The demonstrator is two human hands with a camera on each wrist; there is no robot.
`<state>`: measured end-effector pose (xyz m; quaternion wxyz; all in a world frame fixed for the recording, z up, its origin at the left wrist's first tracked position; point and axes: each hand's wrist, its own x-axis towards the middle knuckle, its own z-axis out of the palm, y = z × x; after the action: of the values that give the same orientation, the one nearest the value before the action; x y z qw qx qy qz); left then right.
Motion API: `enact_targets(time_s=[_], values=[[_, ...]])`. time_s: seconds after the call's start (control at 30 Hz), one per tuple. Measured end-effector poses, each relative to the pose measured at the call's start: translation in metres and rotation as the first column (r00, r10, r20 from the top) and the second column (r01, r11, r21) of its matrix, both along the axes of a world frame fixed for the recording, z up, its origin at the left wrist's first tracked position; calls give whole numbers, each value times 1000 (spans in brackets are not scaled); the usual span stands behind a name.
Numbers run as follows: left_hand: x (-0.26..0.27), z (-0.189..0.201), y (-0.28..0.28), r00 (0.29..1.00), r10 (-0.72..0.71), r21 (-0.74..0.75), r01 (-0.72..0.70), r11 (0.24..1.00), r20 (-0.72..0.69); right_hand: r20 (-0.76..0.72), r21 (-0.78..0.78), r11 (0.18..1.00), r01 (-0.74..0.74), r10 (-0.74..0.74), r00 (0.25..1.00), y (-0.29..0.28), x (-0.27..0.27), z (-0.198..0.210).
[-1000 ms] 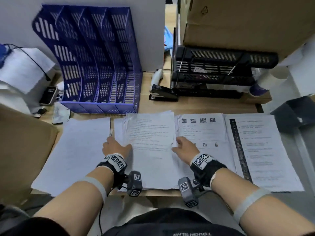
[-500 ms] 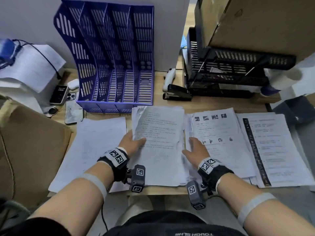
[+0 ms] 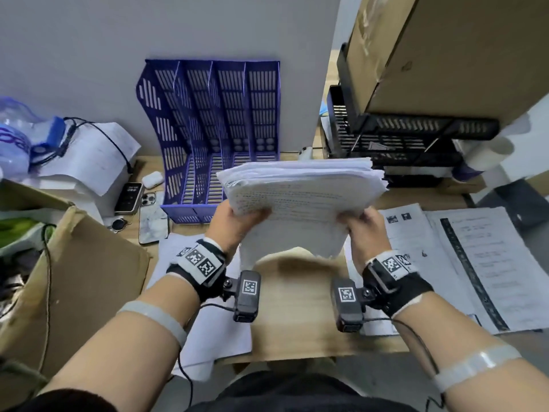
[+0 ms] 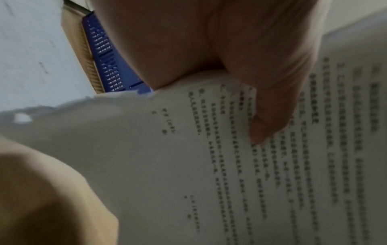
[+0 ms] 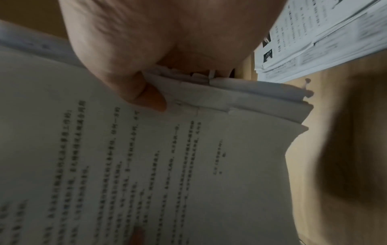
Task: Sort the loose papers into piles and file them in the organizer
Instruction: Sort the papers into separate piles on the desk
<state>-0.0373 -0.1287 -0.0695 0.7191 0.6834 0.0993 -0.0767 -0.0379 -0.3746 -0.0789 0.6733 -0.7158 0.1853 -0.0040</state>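
Observation:
A thick stack of printed papers is lifted off the wooden desk, tilted with its far edge up. My left hand grips its left side, thumb on the top sheet. My right hand grips its right side, thumb on the printed page. The blue slotted organizer stands upright just behind the stack, its compartments showing no papers. Its blue edge shows past my left hand. Three paper piles stay on the desk: one at the left, two at the right.
A black stacked tray under a cardboard box stands at the back right. Phones and an earbud case lie left of the organizer. A brown cardboard box sits at the left. Bare desk shows under the lifted stack.
Both hands have closed on the middle stack's sides and lifted it off the desk toward the organizer. The view has tilted up and back.

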Motion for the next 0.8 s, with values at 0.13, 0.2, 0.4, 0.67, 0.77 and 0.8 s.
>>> enact_targets(time_s=[0.13, 0.2, 0.4, 0.67, 0.77, 0.8], values=[[-13, -17, -9, 994, -16, 302, -17, 953, 105, -97, -22, 995, -93, 90, 991, 9, -24, -14], [-18, -28, -15, 993, -12, 329, -28, 944, 121, -156, -16, 995, -101, 97, 983, 15, -30, -18], [-12, -43, -22, 998, 32, 296, -44, 954, 47, -147, -55, 990, -132, 123, 981, 14, -35, -29], [-19, -34, -18, 1000, 21, 431, -20, 902, 3, -161, -136, 957, -256, 233, 959, 1, -8, -12], [-20, -9, -10, 992, 127, 297, -115, 948, -23, -58, -83, 935, -344, 340, 939, 6, 18, 15], [-21, -1, -6, 992, 123, 240, -110, 965, -40, -28, -88, 927, -364, 363, 931, 10, 28, 24]])
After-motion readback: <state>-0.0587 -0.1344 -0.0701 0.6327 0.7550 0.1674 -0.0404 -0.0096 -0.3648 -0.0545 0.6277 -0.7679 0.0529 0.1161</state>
